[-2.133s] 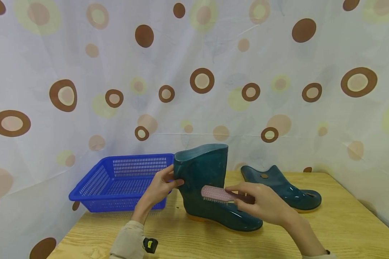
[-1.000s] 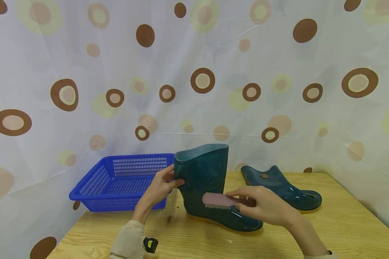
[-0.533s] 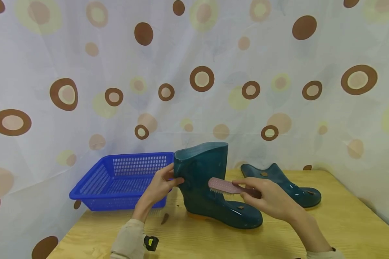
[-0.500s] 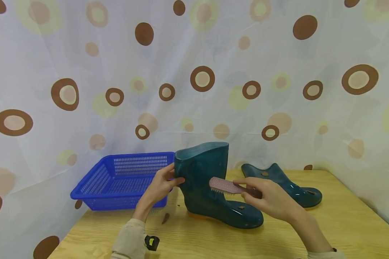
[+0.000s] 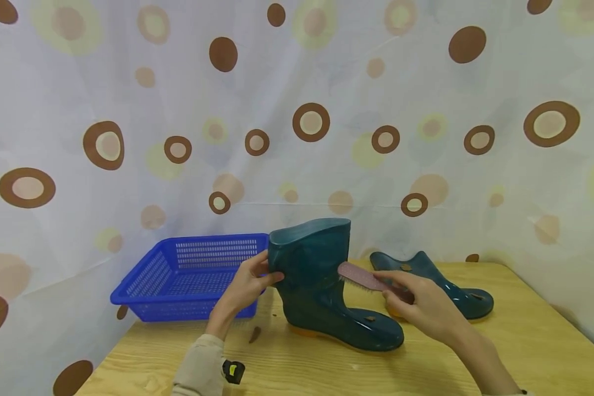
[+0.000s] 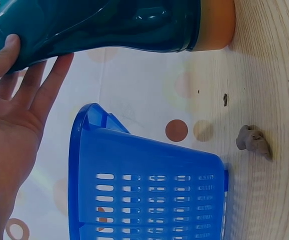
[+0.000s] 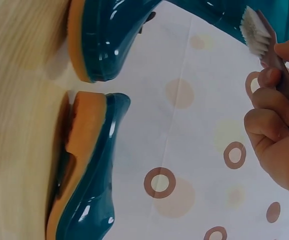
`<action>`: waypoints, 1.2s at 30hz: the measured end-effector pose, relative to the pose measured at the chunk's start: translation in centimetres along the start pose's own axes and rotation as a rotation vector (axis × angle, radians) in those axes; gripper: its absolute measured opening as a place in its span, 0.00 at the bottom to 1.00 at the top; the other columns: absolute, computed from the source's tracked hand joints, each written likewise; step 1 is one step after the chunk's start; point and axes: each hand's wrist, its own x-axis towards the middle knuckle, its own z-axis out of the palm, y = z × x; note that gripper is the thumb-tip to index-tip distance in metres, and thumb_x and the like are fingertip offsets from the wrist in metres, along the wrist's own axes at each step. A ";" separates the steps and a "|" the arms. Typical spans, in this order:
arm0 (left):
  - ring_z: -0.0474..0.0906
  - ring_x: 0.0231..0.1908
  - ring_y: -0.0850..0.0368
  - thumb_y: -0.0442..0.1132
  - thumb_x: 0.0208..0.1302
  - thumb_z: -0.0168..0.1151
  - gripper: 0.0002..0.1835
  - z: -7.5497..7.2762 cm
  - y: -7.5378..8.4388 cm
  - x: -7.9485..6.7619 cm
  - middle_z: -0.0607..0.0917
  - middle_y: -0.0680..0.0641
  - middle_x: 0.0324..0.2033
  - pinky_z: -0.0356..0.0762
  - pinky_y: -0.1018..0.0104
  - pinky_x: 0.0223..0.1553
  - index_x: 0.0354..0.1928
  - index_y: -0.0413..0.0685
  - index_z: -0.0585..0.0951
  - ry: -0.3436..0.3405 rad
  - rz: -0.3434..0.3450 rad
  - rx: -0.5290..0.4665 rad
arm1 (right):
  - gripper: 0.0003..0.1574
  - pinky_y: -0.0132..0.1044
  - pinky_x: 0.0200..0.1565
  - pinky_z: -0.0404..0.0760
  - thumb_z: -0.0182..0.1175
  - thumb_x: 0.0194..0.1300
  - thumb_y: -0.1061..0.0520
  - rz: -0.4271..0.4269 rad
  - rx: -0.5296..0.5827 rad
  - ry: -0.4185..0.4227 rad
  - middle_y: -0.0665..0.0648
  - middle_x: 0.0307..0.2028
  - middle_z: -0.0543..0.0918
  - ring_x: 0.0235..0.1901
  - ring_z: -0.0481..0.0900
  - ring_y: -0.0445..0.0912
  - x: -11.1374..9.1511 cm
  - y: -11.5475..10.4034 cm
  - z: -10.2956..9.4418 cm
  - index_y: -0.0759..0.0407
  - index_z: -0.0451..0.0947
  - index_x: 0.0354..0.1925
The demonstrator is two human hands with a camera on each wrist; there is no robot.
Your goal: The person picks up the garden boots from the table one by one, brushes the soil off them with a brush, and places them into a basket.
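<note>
A dark green rubber boot (image 5: 312, 286) with an orange sole stands upright on the wooden table. My left hand (image 5: 247, 281) grips the back of its shaft, thumb on the near side and fingers behind. In my right hand (image 5: 425, 302) is a pink scrub brush (image 5: 358, 276); the right wrist view shows its white bristles (image 7: 255, 32). The brush head overlaps the front edge of the shaft in the head view. A small brown bit (image 5: 370, 318) sits on the boot's foot. On the table left of the boot lies a brown lump of dirt (image 6: 253, 141).
A second green boot (image 5: 467, 302) lies on its side at the right, with brown bits on its shaft and toe. The blue plastic basket (image 5: 178, 300) stands at the left. Behind everything hangs a white curtain (image 5: 297, 176) with brown circles.
The brush has moved from low on the ankle up and right to the shaft's front edge. A brown lump has appeared on the table. The left hand and boot stay put.
</note>
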 end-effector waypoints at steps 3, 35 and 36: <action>0.82 0.56 0.41 0.37 0.68 0.64 0.29 -0.2 0.0 -0.1 0.83 0.38 0.57 0.83 0.48 0.52 0.70 0.54 0.71 0.002 -0.006 -0.001 | 0.21 0.30 0.24 0.66 0.60 0.71 0.53 0.043 0.002 0.015 0.43 0.27 0.76 0.22 0.66 0.34 -0.3 0.3 0.2 0.49 0.78 0.60; 0.81 0.56 0.40 0.37 0.68 0.63 0.29 0.1 0.3 -1.0 0.82 0.39 0.59 0.83 0.50 0.53 0.71 0.54 0.70 0.015 0.018 -0.012 | 0.19 0.30 0.23 0.65 0.59 0.71 0.50 0.120 0.020 -0.077 0.42 0.24 0.75 0.21 0.66 0.33 -2.0 1.9 1.7 0.50 0.80 0.58; 0.81 0.56 0.40 0.37 0.68 0.63 0.29 0.2 0.3 -0.9 0.82 0.39 0.59 0.83 0.51 0.53 0.71 0.54 0.70 0.013 0.014 -0.014 | 0.19 0.30 0.23 0.65 0.59 0.71 0.50 0.125 0.019 -0.078 0.42 0.24 0.75 0.21 0.66 0.33 -2.1 1.9 1.6 0.50 0.80 0.58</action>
